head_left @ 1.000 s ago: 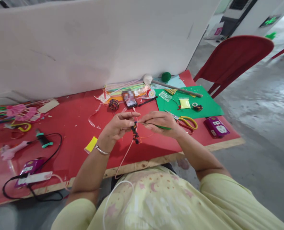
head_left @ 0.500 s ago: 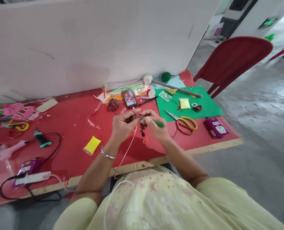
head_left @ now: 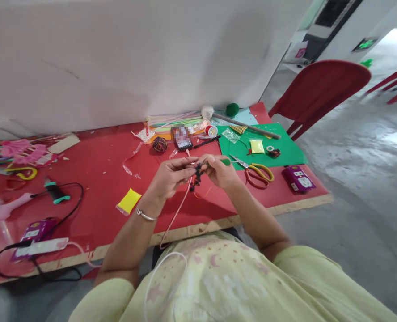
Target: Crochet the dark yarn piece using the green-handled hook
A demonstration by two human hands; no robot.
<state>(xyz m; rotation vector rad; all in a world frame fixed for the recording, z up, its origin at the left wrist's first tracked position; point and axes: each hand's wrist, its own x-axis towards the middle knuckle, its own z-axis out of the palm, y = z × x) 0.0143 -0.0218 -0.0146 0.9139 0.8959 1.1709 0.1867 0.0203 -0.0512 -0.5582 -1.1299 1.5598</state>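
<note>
My left hand point(head_left: 171, 177) is closed, thumb and fingers pinching a small crocheted piece point(head_left: 196, 180) of dark multicoloured yarn. The piece dangles between my hands, and a thin orange strand hangs from it. In my right hand point(head_left: 221, 172) is a crochet hook point(head_left: 225, 162) with a green handle, its thin end pointing left into the work. Fingers hide the hook's tip. Beyond my left hand lies a ball of variegated yarn point(head_left: 159, 144), and a phone point(head_left: 183, 142) stands behind both hands with a pale cable running down from it.
On the red tabletop point(head_left: 101, 179), red-and-yellow scissors point(head_left: 259, 175) lie right of my hands, partly on a green sheet point(head_left: 292, 150). A purple power socket point(head_left: 298, 180) is farther right. A yellow packet point(head_left: 128, 201), glue gun point(head_left: 12, 208) and black cable lie left. A wall rises behind.
The crocheted piece has turned and hangs slightly more to the left, with its orange strand stretching out to the right. My hands have shifted only a little; the view has tilted slightly.
</note>
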